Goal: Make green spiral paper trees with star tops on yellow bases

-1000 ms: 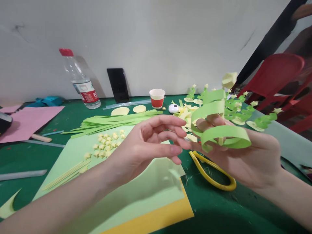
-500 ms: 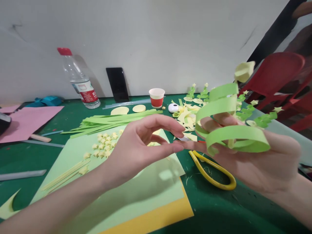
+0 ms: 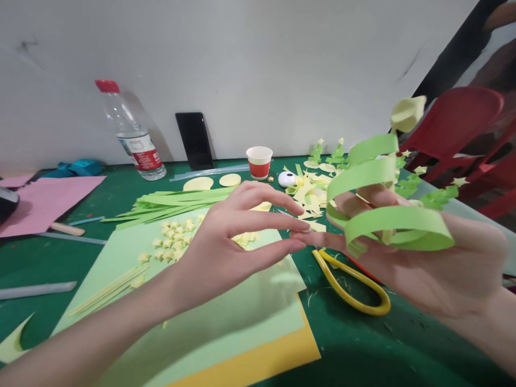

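Note:
At the right, my right hand [image 3: 439, 269] is closed on a paper spiral [image 3: 399, 223], a looped green strip round a pale yellow stem with a yellow paper star [image 3: 408, 114] on top. Its index finger stretches out to the left. Meeting that fingertip, my left hand [image 3: 234, 242] has its fingers spread and holds nothing visible. Below it lies a light green sheet [image 3: 242, 317] over a yellow one [image 3: 258, 365], with several small folded paper stars [image 3: 173, 239] and thin yellow strips [image 3: 110, 287]. Scissors with yellow handles [image 3: 350, 293] lie under my right hand.
Green paper strips [image 3: 181, 201] and yellow discs [image 3: 230, 179] lie behind the sheet. A paper cup [image 3: 259, 162], a phone [image 3: 194, 141] and a bottle [image 3: 139, 140] stand by the wall. Finished star spirals [image 3: 439, 198] and yellow scraps [image 3: 312, 201] are at right, pink paper [image 3: 52, 201] at left.
My left hand's fingers have straightened and spread out from a curled pose. My right hand with the paper spiral has shifted slightly to the right.

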A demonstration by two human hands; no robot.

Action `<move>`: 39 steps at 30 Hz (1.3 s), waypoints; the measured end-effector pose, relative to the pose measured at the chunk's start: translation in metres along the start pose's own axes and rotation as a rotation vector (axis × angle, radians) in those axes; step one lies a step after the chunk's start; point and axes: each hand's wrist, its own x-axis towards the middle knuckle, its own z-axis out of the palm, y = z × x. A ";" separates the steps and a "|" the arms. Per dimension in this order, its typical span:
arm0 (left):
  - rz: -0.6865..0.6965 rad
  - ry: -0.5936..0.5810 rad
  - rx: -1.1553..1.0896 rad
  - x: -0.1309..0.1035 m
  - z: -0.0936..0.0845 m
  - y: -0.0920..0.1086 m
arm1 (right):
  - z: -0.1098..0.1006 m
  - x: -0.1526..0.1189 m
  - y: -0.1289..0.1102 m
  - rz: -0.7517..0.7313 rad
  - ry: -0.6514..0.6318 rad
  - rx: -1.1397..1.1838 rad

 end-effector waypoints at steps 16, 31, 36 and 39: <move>0.066 -0.060 0.242 -0.003 -0.004 -0.014 | 0.003 0.000 -0.002 -0.050 0.035 0.022; 0.280 0.039 0.553 -0.005 0.005 -0.004 | 0.002 0.001 -0.002 -0.035 0.008 0.004; 0.361 0.075 0.638 -0.006 0.004 -0.006 | 0.004 -0.001 -0.002 -0.025 0.007 0.021; 0.398 0.072 0.680 -0.005 0.002 -0.003 | 0.005 -0.001 -0.003 -0.011 0.030 0.010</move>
